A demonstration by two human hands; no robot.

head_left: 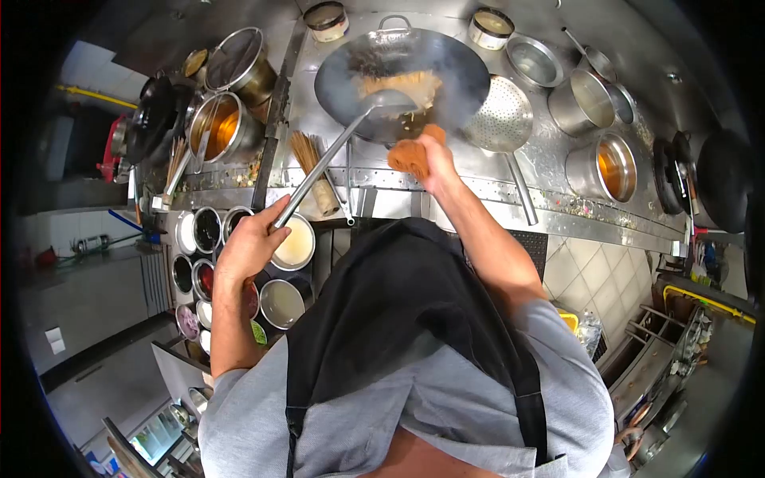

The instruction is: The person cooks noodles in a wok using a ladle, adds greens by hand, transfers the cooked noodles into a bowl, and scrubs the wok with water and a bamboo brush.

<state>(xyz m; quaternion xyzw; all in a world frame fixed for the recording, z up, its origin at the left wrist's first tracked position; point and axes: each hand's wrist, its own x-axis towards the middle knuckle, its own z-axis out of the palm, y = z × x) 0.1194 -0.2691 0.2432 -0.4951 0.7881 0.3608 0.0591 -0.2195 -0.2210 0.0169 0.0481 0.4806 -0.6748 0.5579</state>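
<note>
Gripping the stiff-looking ladle (351, 135) by its near end, the left hand (251, 243) is curled closed, and the ladle reaches into the wok (339, 80), far and central, over the food (402, 80). Bunching a soft cloth (409, 158), the right hand (438, 163) is at the wok's near rim, though any hold beneath is hidden. The wok looks heavy and probably hot, best held through cloth at that rim; the food seems tender, easily torn.

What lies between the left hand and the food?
In the head view, a ladle spans the stretch: the left hand grips its handle, and its bowl reaches the food in the wok. A stick brush lies partly behind the handle.
</note>
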